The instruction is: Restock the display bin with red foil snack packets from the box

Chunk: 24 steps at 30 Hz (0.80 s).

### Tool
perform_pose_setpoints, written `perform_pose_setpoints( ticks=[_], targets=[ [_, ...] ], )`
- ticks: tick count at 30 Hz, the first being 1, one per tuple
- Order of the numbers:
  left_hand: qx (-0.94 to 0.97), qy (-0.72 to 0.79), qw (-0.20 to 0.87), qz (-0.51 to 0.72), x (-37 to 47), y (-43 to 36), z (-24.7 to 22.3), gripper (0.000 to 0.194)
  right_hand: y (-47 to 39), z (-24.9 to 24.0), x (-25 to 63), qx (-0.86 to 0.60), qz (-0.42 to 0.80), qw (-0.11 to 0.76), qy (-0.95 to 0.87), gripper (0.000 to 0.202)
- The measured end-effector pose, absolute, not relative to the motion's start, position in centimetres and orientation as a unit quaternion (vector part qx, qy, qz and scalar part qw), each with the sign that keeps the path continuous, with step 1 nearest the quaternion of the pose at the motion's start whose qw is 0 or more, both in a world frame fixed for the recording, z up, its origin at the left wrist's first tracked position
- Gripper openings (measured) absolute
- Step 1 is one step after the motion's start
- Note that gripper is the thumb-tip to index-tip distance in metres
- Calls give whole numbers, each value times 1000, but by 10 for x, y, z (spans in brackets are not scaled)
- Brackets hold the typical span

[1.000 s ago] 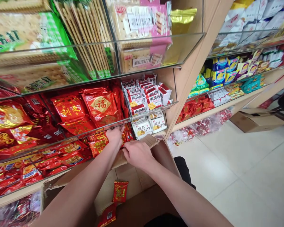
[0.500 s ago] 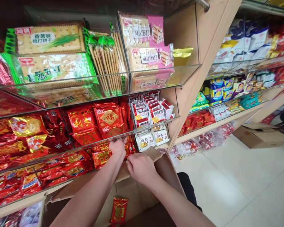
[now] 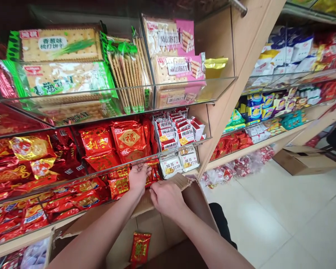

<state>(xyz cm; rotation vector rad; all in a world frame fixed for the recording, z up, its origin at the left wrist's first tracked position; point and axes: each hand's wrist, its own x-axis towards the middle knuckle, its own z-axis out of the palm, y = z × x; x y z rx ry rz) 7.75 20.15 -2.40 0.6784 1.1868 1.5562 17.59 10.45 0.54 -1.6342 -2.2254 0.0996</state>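
My left hand (image 3: 139,178) is at the lower shelf, under the clear shelf edge, with its fingers loosely apart and nothing seen in them. Small red snack packets (image 3: 119,186) with gold and green print lie beside it. Close on its right, my right hand (image 3: 166,197) is closed, knuckles up, at the near flap of an open cardboard box (image 3: 210,209). What its fingers grip is hidden. More red packets (image 3: 154,172) show just beyond both hands. Below my forearms, one red packet (image 3: 140,248) lies by itself inside the box.
White cracker packets (image 3: 172,167) sit right of my hands. Above are red packets with gold characters (image 3: 129,139) and large green-edged cracker packs (image 3: 64,80) behind clear panels (image 3: 182,91). A wooden upright (image 3: 226,123) divides the shelves. Another cardboard box (image 3: 305,160) is on the tiled floor.
My left hand has turned and drawn slightly back from under the shelf edge, its fingers now showing. My right hand has stayed almost in place. The view has shifted slightly.
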Motion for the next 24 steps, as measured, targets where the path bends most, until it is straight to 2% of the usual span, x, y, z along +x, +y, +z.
perform_pose_setpoints(
  ticks=[8, 24],
  targets=[
    [182, 446, 508, 714, 97, 210, -19, 5, 102, 2, 177, -592, 43, 168, -787, 26],
    [87, 374, 637, 668, 102, 213, 0, 23, 103, -2, 174, -589, 21, 192, -785, 25]
  ],
)
